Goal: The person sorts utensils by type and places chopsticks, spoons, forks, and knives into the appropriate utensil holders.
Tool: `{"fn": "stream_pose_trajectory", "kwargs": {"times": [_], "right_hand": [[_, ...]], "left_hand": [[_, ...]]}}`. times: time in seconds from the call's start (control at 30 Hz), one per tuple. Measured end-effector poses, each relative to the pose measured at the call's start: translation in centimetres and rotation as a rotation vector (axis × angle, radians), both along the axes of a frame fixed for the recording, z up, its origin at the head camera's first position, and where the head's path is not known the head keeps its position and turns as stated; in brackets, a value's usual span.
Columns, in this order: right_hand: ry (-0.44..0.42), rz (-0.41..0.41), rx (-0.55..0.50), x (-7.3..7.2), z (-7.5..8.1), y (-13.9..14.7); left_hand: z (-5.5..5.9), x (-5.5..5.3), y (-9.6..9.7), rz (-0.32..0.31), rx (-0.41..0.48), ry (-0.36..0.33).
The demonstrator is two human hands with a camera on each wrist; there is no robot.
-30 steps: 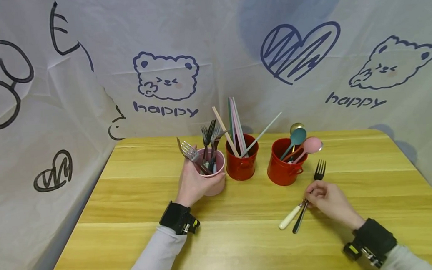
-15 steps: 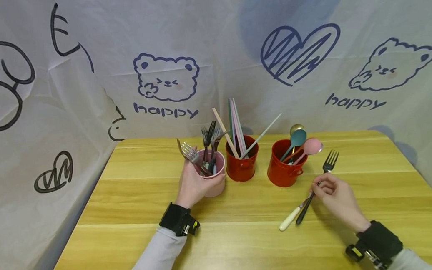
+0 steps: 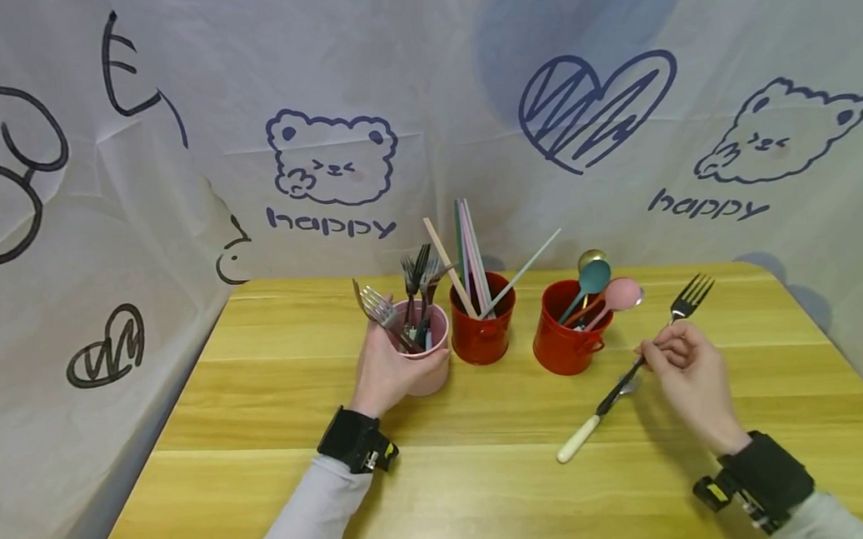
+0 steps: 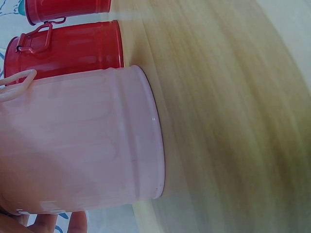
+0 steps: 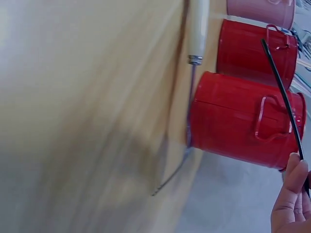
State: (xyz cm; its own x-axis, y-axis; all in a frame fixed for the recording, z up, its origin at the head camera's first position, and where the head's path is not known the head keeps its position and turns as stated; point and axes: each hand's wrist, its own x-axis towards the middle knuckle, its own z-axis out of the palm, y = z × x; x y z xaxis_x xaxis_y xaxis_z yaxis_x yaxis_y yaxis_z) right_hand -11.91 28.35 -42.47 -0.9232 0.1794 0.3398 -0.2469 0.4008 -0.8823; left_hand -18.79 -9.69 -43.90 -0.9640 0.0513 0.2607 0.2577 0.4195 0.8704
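Note:
My left hand (image 3: pixel 389 368) grips the small pink bucket (image 3: pixel 432 378), thumb along its front. Several forks (image 3: pixel 420 274) stand in that bucket, two of them leaning left over the rim. On the right, my right hand (image 3: pixel 691 381) pinches a black-handled fork (image 3: pixel 692 295), tines pointing up and away. In the right wrist view the fork's dark handle (image 5: pixel 281 87) slants up from the fingers, in front of the red buckets. Below it on the table lies cutlery with a cream handle (image 3: pixel 579 439) and a metal head (image 5: pixel 167 182), partly overlapped by the held fork in the head view.
Beside the pink bucket, a red bucket (image 3: pixel 482 345) holds several chopsticks (image 3: pixel 473 250). Another red bucket (image 3: pixel 563 352) holds several spoons (image 3: pixel 595 279). All stand along the back of the wooden table (image 3: pixel 478 500), before a white cloth (image 3: pixel 457 92) with drawings.
My right hand has moved right and away with the black-handled fork, lifting it off the cream-handled cutlery, whose metal head now shows. My left hand stays on the pink bucket.

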Motion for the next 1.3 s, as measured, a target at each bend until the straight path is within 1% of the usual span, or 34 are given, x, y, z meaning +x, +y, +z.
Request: {"fn": "stream_pose_trajectory", "kwargs": {"times": [0.07,0.2,0.33,0.47,0.63,0.8,0.93,1.03,1.17,1.3], "right_hand": [[0.023,-0.011,-0.019,-0.2,0.4,-0.4],[0.083,-0.027,-0.001,-0.6,1.3,-1.6],[0.133,-0.01,-0.026,-1.2,2.1,-3.2],[0.174,0.039,-0.082,-1.8,2.7,-4.7],[0.231,0.149,-0.191,-2.7,3.5,-6.8],[0.261,0.209,-0.205,-3.6,4.3,-9.1],[0.262,0.229,-0.241,-4.5,5.1,-11.2],[0.272,0.214,-0.224,-5.1,5.6,-12.7],[0.309,0.234,-0.213,-5.7,6.2,-14.6],[0.336,0.244,-0.193,-6.1,6.5,-16.1]], "left_hand": [[0.0,0.0,0.0,0.0,-0.003,-0.001],[0.0,-0.1,-0.1,0.004,0.001,0.008],[-0.1,-0.2,-0.2,0.005,0.009,0.007],[-0.1,-0.2,-0.2,0.003,0.013,-0.001],[0.0,-0.2,-0.2,0.007,0.0,0.004],[0.1,-0.2,-0.1,0.005,-0.013,0.008],[0.0,0.0,-0.1,0.002,-0.019,0.01],[-0.1,-0.1,-0.1,0.007,-0.02,0.023],[-0.2,-0.2,0.0,0.016,-0.023,0.038],[-0.2,-0.1,0.0,0.02,-0.024,0.03]]}}
